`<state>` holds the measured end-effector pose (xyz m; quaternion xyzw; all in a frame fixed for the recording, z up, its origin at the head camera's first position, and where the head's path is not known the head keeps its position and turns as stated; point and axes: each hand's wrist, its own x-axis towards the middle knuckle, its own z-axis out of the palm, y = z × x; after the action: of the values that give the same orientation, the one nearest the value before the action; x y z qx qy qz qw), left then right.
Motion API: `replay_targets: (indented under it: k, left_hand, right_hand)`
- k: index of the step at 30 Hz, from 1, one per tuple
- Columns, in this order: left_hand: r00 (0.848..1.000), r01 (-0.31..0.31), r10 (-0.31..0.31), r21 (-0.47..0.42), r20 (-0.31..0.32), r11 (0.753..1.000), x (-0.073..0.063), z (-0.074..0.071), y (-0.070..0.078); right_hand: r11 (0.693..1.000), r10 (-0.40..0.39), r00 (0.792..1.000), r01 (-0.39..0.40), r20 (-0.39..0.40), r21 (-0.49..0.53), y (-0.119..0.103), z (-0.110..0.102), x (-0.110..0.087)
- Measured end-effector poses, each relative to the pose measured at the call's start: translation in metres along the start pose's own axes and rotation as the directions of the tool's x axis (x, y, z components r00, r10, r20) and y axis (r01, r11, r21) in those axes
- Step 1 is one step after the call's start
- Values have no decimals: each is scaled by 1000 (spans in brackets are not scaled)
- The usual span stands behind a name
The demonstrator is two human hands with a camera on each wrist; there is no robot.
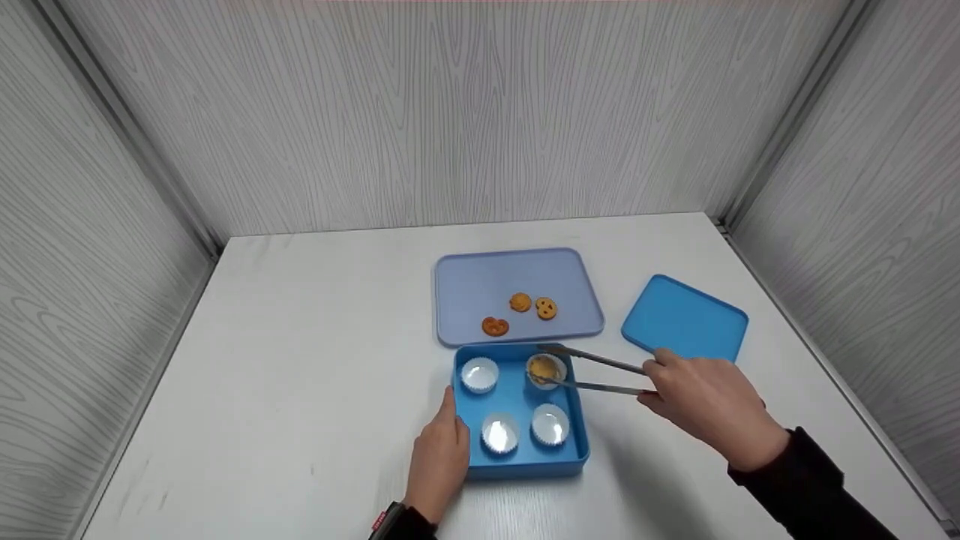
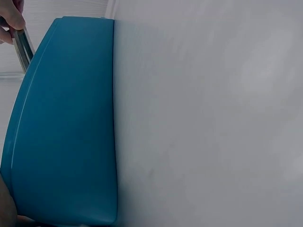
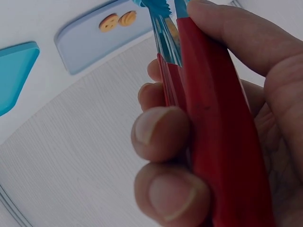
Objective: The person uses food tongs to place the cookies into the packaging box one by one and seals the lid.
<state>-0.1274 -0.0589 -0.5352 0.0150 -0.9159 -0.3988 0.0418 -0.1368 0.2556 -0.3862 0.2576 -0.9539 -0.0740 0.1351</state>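
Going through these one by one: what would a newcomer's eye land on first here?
Likely the bright blue box on the white table, with the left hand at its left side. Next, the red-handled tongs in the right hand, extending over the box's far-right white cup, where a tan snack sits. Behind the box, three more snacks stand out on the lavender tray.

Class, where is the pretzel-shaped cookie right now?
In the head view, the pretzel-shaped cookie lies on the pale purple tray near its front edge, left of the two round cookies and just beyond the blue box.
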Motion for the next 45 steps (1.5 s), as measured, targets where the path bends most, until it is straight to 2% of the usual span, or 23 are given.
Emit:
replay_targets:
  k: [8, 12, 20, 28, 34, 39, 45]
  left_hand:
    - [1000, 23, -23, 2, 18, 1000, 1, -1, 2]
    - [999, 26, -26, 2, 24, 1000, 1, -2, 3]
    - [999, 38, -38, -1, 32, 999, 1, -2, 4]
    - [999, 39, -38, -14, 15, 999, 0, -1, 3]
    - [998, 62, -62, -16, 29, 998, 1, 0, 3]
    - [997, 71, -71, -4, 36, 997, 1, 0, 3]
    - [997, 63, -63, -5, 35, 998, 0, 0, 2]
  right_hand:
    - [998, 12, 1000, -11, -16, 68, 6, -4, -5]
    - [995, 21, 998, -15, -61, 99, 12, -5, -9]
    - [995, 49, 984, -33, -174, 94, 23, 1, -9]
    - [991, 88, 968, -61, -234, 120, 32, 12, -5]
    - [980, 148, 967, -116, -207, 161, 37, 23, 1]
    - [956, 217, 968, -184, -127, 228, 41, 33, 6]
    - [939, 247, 968, -226, -48, 261, 43, 47, 14]
